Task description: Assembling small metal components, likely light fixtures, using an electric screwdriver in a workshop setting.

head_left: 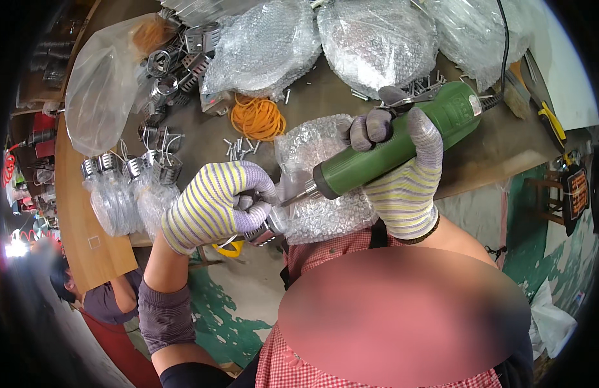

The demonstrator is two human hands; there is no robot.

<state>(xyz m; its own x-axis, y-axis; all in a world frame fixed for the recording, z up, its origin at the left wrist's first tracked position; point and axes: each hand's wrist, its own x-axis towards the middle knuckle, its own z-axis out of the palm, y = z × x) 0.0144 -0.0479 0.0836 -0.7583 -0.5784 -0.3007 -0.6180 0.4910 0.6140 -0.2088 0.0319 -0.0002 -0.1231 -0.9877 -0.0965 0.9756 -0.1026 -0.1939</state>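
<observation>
My right hand [403, 200], in a striped glove, is wrapped round a green electric screwdriver [377, 155]. Its bit points left and down, with the tip right by my other hand's fingertips. My left hand [215, 200], gloved alike, is closed on a slotted metal fitting [266, 234], whose lower part shows below the fingers; the rest is hidden. Whether the bit touches a screw there cannot be made out. Under the screwdriver lies a bubble-wrapped bundle [322, 216]. Loose screws [241, 149] are scattered beyond my left hand, near a coil of orange rubber bands [257, 118].
Large bubble-wrapped packs [377, 45] line the far side of the table. Slotted metal fittings [163, 87] pile up at the left, near wrapped fittings [115, 207]. A black cord [506, 45] runs up from the screwdriver. A brush [518, 97] and yellow-handled cutter [553, 126] lie right. Another person [108, 301] sits lower left.
</observation>
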